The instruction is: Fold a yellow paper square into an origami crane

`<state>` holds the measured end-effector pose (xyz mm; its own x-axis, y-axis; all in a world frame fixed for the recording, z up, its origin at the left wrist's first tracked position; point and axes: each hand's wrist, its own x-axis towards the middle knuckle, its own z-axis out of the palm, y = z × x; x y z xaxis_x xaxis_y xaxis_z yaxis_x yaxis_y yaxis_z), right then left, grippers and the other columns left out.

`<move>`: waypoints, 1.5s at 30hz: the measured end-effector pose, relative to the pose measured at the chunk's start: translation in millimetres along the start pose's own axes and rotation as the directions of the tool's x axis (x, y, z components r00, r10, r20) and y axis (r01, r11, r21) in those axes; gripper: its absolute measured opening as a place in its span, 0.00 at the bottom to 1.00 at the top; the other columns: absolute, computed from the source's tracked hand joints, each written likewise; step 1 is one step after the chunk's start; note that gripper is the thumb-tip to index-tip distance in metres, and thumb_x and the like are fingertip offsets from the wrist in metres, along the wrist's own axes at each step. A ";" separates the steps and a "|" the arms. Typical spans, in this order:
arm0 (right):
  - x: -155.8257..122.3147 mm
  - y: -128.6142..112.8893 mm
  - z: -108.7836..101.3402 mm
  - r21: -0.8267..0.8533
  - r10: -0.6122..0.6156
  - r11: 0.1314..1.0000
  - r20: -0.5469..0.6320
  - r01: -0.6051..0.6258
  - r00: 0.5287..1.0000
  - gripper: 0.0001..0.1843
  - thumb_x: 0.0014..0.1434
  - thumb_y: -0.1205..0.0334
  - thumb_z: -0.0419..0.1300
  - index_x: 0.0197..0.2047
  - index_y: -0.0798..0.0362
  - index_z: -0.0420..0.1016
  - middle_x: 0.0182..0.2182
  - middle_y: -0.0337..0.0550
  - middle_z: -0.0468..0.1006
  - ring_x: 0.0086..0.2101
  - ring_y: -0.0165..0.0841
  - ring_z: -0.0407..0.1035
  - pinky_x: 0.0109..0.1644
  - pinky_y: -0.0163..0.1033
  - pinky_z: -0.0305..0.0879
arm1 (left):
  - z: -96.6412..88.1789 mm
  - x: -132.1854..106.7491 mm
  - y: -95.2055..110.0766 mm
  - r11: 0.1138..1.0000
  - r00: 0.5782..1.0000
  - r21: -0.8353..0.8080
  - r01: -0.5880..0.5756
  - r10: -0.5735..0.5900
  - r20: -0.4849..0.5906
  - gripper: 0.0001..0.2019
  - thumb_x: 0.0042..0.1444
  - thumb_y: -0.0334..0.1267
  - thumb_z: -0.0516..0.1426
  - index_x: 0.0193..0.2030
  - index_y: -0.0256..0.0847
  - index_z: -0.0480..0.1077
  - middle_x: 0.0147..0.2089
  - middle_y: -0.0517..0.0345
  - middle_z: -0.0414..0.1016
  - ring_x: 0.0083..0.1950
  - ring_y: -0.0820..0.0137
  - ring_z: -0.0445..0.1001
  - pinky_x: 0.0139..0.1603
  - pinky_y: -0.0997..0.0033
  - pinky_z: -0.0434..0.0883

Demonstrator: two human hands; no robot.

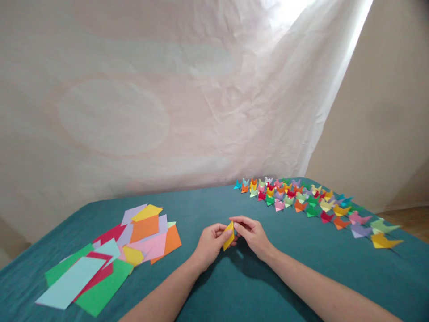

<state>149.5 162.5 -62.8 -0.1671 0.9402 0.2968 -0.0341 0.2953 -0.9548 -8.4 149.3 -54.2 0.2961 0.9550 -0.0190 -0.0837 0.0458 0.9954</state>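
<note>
A small folded piece of yellow paper (228,237) is held up between my two hands, over the middle of the table. My left hand (212,243) grips its left side, with the thumb lying on the near face. At the upper right corner of the paper, my right hand (252,235) pinches the edge between thumb and index finger. The paper is creased into a narrow, pointed shape. Part of its lower back is hidden by fingers.
On the left lies an overlapping pile of coloured paper sheets (145,230). Rows of small folded paper birds (313,211) stand along the right side of the green-covered table (201,205). A pale cloth (187,112) hangs behind the table's far edge.
</note>
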 end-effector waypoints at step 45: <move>-3.7 -3.7 1.0 -0.312 -0.304 0.907 -0.025 0.281 0.952 0.02 0.54 0.65 0.58 0.32 0.52 0.71 0.29 0.39 0.71 0.27 0.30 0.65 0.31 0.35 0.63 | -2.5 -0.9 4.4 0.995 0.998 0.079 -0.057 0.054 0.035 0.21 0.47 0.53 0.61 0.38 0.36 0.76 0.32 0.53 0.78 0.34 0.66 0.74 0.37 0.70 0.69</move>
<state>149.2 157.8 -60.3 -0.1237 0.8099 0.5733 0.2298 0.5854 -0.7775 -11.4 149.3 -50.1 0.3242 0.9452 0.0383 -0.0252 -0.0319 0.9992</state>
